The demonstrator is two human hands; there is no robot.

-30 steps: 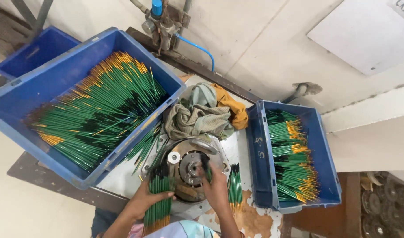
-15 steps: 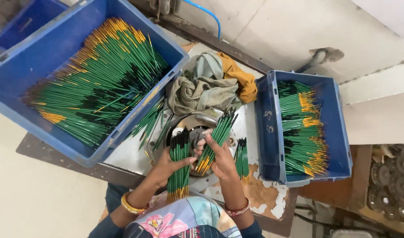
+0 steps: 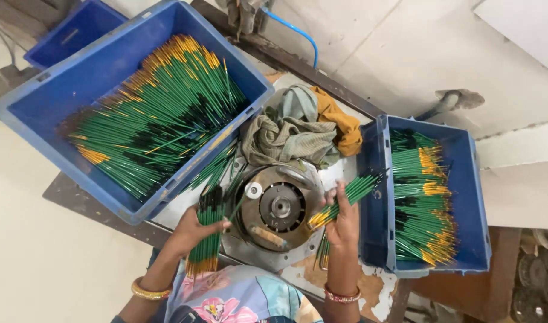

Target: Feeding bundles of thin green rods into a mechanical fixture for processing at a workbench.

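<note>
A: Checking the left hand (image 3: pixel 193 230) first. Fingers (image 3: pixel 217 225) are curled tight round a bundle of green sticks (image 3: pixel 206 230). No gap is seen between fingers and bundle.

B: Bundle axis?

A: Near vertical in the head view, tilted slightly. Dark ends are pointed away from the body, yellow ends toward it. The bundle is held over the counter (image 3: pixel 94 206) edge, just left of the round metal machine (image 3: pixel 278 209).

B: Right hand?

A: The right hand (image 3: pixel 344 222) is closed on a smaller bunch of sticks (image 3: pixel 345 197). Fingers are wrapped round the middle, thumb side toward the machine. How tightly the far fingers are pressed cannot be told.

B: Axis there?

A: Diagonal. Yellow ends are aimed down-left toward the machine disc, green ends up-right, reaching the wall of the small blue crate (image 3: pixel 375 227). The bunch is held between the machine and that crate.

B: Surroundings?

A: A large blue crate (image 3: pixel 40 119) full of sticks is set up-left. Crumpled rags (image 3: pixel 295 128) are piled behind the machine. A few loose sticks (image 3: pixel 323 251) are left on the counter below the right hand.
</note>
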